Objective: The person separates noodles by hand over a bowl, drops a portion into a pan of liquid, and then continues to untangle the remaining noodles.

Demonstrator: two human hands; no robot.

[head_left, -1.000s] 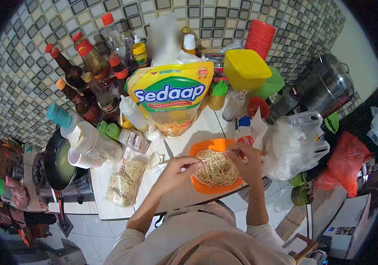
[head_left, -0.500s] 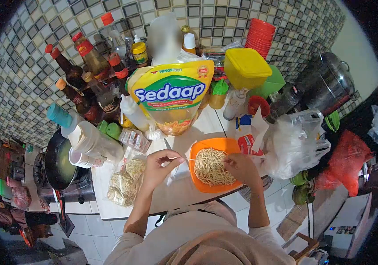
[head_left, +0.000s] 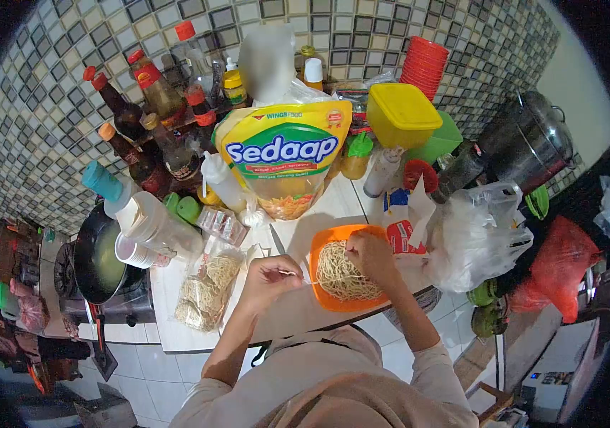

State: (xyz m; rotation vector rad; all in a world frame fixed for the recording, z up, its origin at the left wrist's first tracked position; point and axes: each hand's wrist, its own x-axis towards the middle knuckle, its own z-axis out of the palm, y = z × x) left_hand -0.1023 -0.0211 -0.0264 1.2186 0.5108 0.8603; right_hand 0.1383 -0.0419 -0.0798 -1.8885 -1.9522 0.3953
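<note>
An orange plastic bowl [head_left: 347,305] on the tabletop holds a tangled heap of pale dry noodles [head_left: 340,277]. My right hand [head_left: 374,257] is over the bowl's far right part, its fingers closed on the noodles; the fingertips are partly hidden. Just left of the bowl is my left hand [head_left: 269,279], palm turned inward, thumb and fingers curled into a pinch. A thin pale strand shows near its fingertips, too small to name surely. A knife [head_left: 277,240] lies beyond the left hand. To its left sits a clear bag of noodle cakes [head_left: 205,294].
A yellow Sedaap pouch [head_left: 280,157] stands behind the bowl. Sauce bottles [head_left: 155,85] crowd the back left, near stacked plastic cups [head_left: 155,225] and a wok [head_left: 98,257] on the stove. A white plastic bag [head_left: 479,235] sits at right, below a yellow container [head_left: 403,118].
My right hand has moved up and left over the noodles, its fingers more tightly closed. My left hand has shifted slightly right and down, its fingers more curled. The view has tilted slightly.
</note>
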